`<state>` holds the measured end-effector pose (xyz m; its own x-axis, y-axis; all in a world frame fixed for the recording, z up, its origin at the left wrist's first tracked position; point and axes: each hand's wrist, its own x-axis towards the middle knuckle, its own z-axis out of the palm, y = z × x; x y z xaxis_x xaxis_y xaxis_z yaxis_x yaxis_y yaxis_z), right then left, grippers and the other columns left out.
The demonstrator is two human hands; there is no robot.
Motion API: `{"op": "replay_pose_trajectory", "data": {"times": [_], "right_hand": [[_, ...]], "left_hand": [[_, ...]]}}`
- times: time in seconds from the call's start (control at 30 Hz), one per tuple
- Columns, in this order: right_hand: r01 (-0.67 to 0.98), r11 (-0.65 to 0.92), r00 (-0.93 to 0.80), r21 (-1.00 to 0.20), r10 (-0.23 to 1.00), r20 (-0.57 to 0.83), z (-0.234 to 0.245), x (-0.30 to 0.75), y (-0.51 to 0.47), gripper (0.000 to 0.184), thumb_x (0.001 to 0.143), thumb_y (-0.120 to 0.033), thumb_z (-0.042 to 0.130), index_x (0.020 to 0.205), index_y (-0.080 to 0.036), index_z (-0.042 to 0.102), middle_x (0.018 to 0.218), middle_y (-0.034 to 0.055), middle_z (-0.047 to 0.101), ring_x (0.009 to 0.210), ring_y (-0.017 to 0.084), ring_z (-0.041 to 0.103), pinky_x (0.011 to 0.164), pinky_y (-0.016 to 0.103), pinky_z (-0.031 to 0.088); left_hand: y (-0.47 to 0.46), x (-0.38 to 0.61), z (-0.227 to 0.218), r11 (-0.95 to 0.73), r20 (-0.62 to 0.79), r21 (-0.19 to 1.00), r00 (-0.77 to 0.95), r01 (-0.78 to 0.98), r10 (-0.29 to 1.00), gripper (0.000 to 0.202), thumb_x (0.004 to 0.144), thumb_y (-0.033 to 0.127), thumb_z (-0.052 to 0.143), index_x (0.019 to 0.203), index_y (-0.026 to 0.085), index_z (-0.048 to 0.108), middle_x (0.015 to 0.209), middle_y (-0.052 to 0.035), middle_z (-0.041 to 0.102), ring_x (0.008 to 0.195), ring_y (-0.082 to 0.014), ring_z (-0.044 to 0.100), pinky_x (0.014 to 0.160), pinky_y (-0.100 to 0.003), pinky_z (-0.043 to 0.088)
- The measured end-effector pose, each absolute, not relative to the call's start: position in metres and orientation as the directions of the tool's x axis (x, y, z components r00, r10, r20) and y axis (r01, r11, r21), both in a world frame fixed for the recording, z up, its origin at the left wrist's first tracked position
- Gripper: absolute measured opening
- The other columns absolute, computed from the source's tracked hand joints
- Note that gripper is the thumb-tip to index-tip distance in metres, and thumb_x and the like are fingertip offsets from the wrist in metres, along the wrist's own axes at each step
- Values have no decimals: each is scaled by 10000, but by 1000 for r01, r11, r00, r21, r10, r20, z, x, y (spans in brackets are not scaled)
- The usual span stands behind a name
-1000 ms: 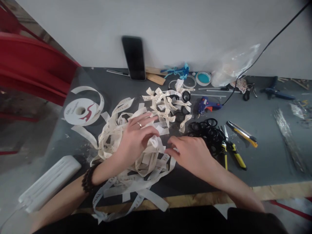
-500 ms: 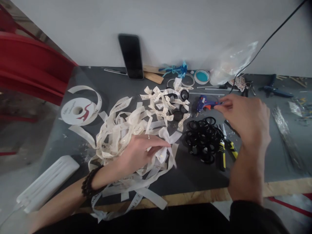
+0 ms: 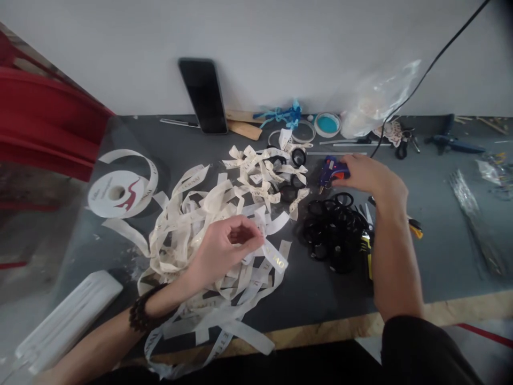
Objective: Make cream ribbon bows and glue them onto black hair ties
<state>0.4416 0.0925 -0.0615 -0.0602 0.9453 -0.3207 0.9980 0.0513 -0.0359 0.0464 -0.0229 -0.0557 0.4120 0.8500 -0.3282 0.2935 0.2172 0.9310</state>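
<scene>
At the far left, a ribbon spool (image 3: 100,195) is lying on the table (image 3: 441,256), with a tangle of cut ribbon strips (image 3: 192,206) spreading to its right. Over that tangle, my left hand (image 3: 224,243) is pinching a white ribbon piece (image 3: 276,255) between thumb and fingertips; its printed tail is sticking out to the right. Should that pinch be loosening, I judge any fold in the piece could be slipping; a strip underneath could also be snagging. Tied bows (image 3: 256,174) are lying grouped behind. Further right, my right hand (image 3: 372,176) is curling its fingers around the handle of a blue glue gun (image 3: 329,167); how firmly, I cannot tell. The nozzle is pointing down between the bows and a heap of black hair ties (image 3: 331,230), so a drip could be fouling either; if hot, it could be burning my left fingertips through careless contact.
</scene>
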Motion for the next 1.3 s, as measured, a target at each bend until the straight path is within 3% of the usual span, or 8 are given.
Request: {"op": "replay_pose_trajectory", "data": {"times": [0.17,0.3,0.43,0.5,0.67,0.73,0.9,1.3], "right_hand": [[986,158,-136,46,939,-316,-55,438,92,415,960,-402,659,1206,-73,722,1077,215,712,866,224,580,769,378,365],[983,143,-106,111,954,-281,-35,437,80,363,960,-405,660,1115,-99,778,1017,169,689,738,164,493,694,365,337],[969,89,-80,231,996,-49,-1,425,57,344,913,-462,721,1095,-177,782,1058,130,714,734,169,529,641,370,285],[970,140,-156,199,985,67,13,414,47,339,884,-480,750,1092,-212,763,1079,98,745,789,196,594,646,365,308],[926,372,-314,-61,851,421,25,369,29,307,712,-325,863,962,-219,720,750,-3,703,638,159,585,642,315,419],[911,399,-316,-103,837,446,23,349,24,279,711,-356,862,881,-219,687,636,-40,624,549,134,521,594,303,404],[887,456,-391,-72,825,408,5,318,14,206,877,-297,716,1061,-204,710,909,49,783,799,229,721,661,322,469],[886,457,-419,-76,861,288,-6,305,9,218,932,-242,678,1145,-257,721,996,63,798,918,271,741,695,352,497]], "left_hand": [[-24,50,-58,423,-486,873,365,240,794,362,858,383,870,1078,216,636,867,7,750,802,-151,733,761,-262,600],[-25,50,-67,584,-584,801,392,134,711,443,840,393,886,1183,224,664,881,14,736,837,-156,733,783,-269,598],[-24,47,-74,655,-612,754,421,55,669,353,859,405,870,1126,242,707,950,9,751,876,-155,751,832,-271,614],[-23,46,-75,650,-593,760,433,20,679,303,884,414,845,1092,241,709,969,-7,779,882,-168,767,857,-288,623],[-23,47,-77,658,-595,753,398,-28,698,365,878,440,842,1135,236,682,1062,-45,832,956,-219,802,953,-361,641],[-24,47,-80,665,-607,747,399,-9,687,412,866,438,852,1187,239,686,1091,-49,834,995,-238,804,971,-374,645],[-26,46,-89,663,-618,748,378,14,689,564,808,384,914,1297,229,680,1156,-60,821,1077,-255,792,1034,-394,629],[-27,47,-81,665,-613,747,382,-6,691,560,788,360,937,1263,179,703,1067,-69,840,1021,-254,803,1021,-388,626]]}}
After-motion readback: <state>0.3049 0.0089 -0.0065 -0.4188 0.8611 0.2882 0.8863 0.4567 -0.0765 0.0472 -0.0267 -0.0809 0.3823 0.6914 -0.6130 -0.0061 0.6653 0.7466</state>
